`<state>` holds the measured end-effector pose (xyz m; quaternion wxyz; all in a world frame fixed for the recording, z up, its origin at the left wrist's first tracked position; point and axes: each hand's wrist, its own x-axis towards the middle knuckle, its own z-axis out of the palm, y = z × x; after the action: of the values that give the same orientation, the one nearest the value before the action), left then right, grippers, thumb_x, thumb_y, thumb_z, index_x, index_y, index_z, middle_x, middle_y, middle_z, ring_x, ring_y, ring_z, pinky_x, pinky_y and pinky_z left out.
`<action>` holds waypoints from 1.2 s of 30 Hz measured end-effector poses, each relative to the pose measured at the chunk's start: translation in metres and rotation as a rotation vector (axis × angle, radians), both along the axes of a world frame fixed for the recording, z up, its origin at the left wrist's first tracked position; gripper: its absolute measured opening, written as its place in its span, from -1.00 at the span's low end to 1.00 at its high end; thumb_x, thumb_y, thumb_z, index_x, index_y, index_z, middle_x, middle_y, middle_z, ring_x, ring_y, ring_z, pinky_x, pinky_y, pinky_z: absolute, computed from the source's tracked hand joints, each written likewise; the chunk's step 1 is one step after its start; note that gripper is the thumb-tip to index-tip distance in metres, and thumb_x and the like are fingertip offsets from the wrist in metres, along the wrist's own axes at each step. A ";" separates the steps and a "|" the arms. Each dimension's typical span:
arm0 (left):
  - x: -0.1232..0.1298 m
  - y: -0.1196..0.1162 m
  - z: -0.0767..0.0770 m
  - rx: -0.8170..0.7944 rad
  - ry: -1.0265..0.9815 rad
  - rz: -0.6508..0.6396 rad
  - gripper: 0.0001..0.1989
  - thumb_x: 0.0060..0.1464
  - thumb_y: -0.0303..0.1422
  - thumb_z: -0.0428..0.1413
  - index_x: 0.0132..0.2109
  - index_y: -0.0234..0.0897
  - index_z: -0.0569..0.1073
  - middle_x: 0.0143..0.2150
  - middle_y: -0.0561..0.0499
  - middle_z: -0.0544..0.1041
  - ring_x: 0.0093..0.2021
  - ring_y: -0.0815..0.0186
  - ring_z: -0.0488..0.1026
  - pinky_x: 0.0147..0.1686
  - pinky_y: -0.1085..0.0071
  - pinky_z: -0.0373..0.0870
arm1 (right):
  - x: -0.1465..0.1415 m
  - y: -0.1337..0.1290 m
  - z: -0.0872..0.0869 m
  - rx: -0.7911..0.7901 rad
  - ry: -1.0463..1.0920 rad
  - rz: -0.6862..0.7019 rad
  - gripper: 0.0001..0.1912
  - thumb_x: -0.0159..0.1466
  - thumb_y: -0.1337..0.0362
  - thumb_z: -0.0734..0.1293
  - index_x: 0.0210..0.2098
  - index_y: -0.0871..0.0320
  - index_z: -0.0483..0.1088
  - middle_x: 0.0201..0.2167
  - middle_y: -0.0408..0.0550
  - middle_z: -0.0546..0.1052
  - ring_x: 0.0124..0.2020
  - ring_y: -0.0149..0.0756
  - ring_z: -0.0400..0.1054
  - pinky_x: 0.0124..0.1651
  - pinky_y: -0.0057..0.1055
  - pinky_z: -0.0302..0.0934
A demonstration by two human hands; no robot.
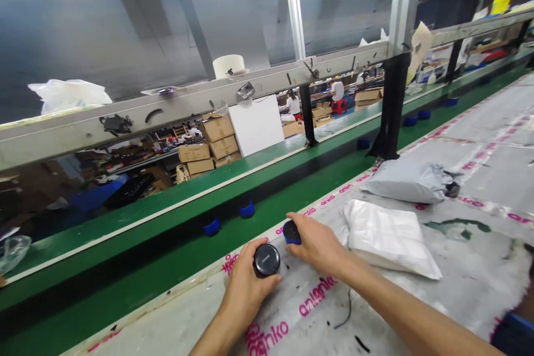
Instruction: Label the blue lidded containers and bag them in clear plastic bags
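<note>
My left hand (246,275) is closed around a round black piece with a glossy disc-shaped top (267,260), just over the near table's edge. To its right, my right hand (315,242) grips a small black-and-blue piece (292,232) between thumb and fingers. The two pieces are close together but apart. Both hands are above the plastic-covered table (317,317) printed with pink lettering. What the pieces are exactly, I cannot make out.
A green conveyor belt (175,256) runs beyond the table, carrying several blue-and-black pieces (247,209). A white plastic packet (387,236) and a grey bag (409,181) lie right of my hands. A black-wrapped post (390,105) stands beside the belt; people sit far behind.
</note>
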<state>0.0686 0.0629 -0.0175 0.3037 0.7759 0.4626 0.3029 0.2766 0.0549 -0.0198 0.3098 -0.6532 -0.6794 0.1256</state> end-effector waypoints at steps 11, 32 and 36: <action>0.043 0.033 0.020 0.399 0.448 -0.149 -0.46 -0.13 -0.64 0.17 0.04 -0.22 0.43 0.06 -0.14 0.47 0.10 -0.01 0.35 0.04 0.09 0.27 | 0.047 0.014 -0.021 0.127 0.091 -0.140 -0.50 0.23 0.20 0.42 0.13 0.19 0.36 0.09 0.15 0.50 0.12 0.01 0.36 0.11 -0.17 0.22; -0.078 -0.049 0.063 0.202 0.572 -0.074 -0.74 0.18 -0.28 0.14 0.02 -0.10 0.49 0.02 -0.06 0.56 0.00 0.07 0.50 -0.01 0.20 0.39 | -0.001 -0.027 0.003 0.228 0.378 0.064 -0.70 0.41 0.06 0.20 -0.15 0.09 0.48 -0.27 -0.03 0.57 -0.31 -0.17 0.41 -0.24 -0.27 0.25; -0.125 -0.100 0.041 -0.080 0.528 0.108 -0.72 0.09 -0.24 0.18 -0.03 -0.11 0.55 -0.10 -0.06 0.59 -0.11 0.06 0.53 -0.09 0.23 0.42 | -0.062 -0.062 0.000 -0.063 0.230 0.455 -0.81 0.37 0.21 0.25 -0.27 0.07 0.50 -0.38 -0.09 0.58 -0.38 -0.22 0.41 -0.32 -0.35 0.14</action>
<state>-0.0560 -0.0367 0.0233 0.1862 0.7896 0.5781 0.0875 0.2142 -0.0070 -0.0194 0.3284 -0.4744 -0.7647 0.2869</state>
